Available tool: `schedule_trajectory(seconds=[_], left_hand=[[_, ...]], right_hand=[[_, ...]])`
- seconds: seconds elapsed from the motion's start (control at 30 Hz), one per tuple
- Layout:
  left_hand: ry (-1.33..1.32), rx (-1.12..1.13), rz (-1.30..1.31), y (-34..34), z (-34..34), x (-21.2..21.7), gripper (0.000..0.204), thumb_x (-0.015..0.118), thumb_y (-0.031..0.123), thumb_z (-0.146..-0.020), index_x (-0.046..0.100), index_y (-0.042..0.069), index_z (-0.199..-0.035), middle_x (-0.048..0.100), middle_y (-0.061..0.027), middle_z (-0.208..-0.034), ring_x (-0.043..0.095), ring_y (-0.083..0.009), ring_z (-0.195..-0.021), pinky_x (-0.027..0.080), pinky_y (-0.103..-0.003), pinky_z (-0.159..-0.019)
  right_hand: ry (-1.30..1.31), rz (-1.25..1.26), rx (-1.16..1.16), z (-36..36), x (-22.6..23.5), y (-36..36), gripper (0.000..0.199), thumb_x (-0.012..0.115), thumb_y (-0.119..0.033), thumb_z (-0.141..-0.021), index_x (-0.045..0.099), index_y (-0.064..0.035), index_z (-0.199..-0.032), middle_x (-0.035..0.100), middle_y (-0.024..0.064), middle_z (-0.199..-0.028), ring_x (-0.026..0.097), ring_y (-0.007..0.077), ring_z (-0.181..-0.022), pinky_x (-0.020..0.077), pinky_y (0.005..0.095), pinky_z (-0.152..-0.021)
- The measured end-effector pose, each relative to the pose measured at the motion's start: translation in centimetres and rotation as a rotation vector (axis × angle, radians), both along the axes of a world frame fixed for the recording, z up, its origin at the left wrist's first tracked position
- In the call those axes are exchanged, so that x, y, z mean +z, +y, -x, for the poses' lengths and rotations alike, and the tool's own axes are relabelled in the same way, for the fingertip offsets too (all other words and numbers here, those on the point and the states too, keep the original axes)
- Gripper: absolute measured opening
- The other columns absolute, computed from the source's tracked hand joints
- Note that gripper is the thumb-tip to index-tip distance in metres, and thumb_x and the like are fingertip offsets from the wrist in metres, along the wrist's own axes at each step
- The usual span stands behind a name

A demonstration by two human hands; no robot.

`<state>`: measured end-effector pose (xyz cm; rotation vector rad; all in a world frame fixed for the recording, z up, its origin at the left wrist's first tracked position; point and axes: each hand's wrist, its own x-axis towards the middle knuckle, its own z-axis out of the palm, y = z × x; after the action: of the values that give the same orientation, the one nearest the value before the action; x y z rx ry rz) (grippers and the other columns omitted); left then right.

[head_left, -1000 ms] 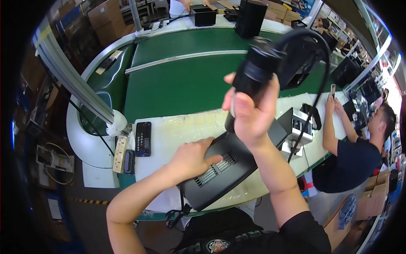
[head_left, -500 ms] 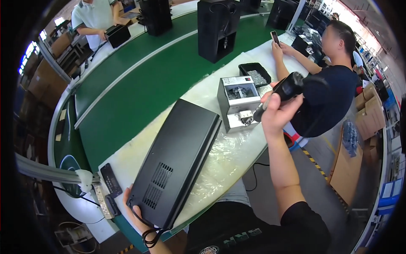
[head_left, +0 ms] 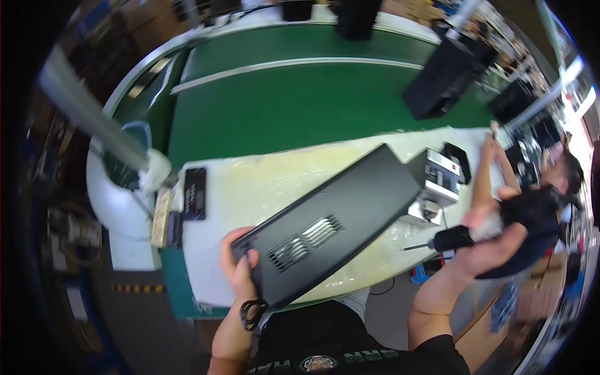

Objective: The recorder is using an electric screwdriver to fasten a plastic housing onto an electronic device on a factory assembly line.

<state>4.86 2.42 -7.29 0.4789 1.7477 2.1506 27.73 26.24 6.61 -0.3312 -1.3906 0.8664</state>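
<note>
A long black case (head_left: 369,212) with two slotted vents lies slanted over the padded bench top. At its near left end my left hand (head_left: 239,265) is closed on the edge, thumb on top and fingers along the side. A bundled black cord (head_left: 251,315) hangs at that corner, by my left wrist. Closed around an electric screwdriver (head_left: 452,239), my right hand (head_left: 497,240) is blurred by motion. The screwdriver's thin bit points left, apart from the case. Just above it stands a grey and white screw feeder (head_left: 440,181), partly hidden by the case's far end.
A green conveyor (head_left: 300,106) curves behind the bench, with black cabinets (head_left: 444,78) on it. At the right sits another person (head_left: 531,231) in a dark top. A dark flat box (head_left: 195,194) and a metal post (head_left: 94,109) are at the left.
My view has swung to the right. The screwdriver has come down, and its bit now points left below the screw feeder. My left hand keeps its hold on the case.
</note>
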Motion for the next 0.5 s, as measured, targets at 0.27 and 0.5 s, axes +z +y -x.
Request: schedule_trajectory(seconds=[0.27,0.5], left_hand=[[-0.11,-0.088,-0.213,0.1,0.1,-0.6,0.035,0.056,0.002,-0.076,0.052,-0.005,-0.11,0.052,-0.0133,-0.113,0.057,-0.016,-0.077,0.046,-0.026,-0.069],[-0.06,-0.105,-0.2,0.1,0.4,-0.7,0.037,0.062,0.006,-0.074,0.055,-0.004,-0.109,0.055,-0.0127,-0.109,0.056,-0.0183,-0.097,0.042,-0.028,-0.086]], right_hand=[[0.145,-0.095,0.414,15.3,3.7,-9.3,0.066,0.042,-0.056,-0.093,0.033,-0.0055,-0.134,0.049,0.0106,-0.11,0.047,0.012,-0.059,0.0454,0.0256,-0.054],[-0.028,-0.139,0.598,18.9,3.0,-11.4,0.067,0.037,-0.055,-0.095,0.02,-0.01,-0.143,0.051,0.0174,-0.115,0.054,0.0215,-0.057,0.0502,0.0375,-0.049]])
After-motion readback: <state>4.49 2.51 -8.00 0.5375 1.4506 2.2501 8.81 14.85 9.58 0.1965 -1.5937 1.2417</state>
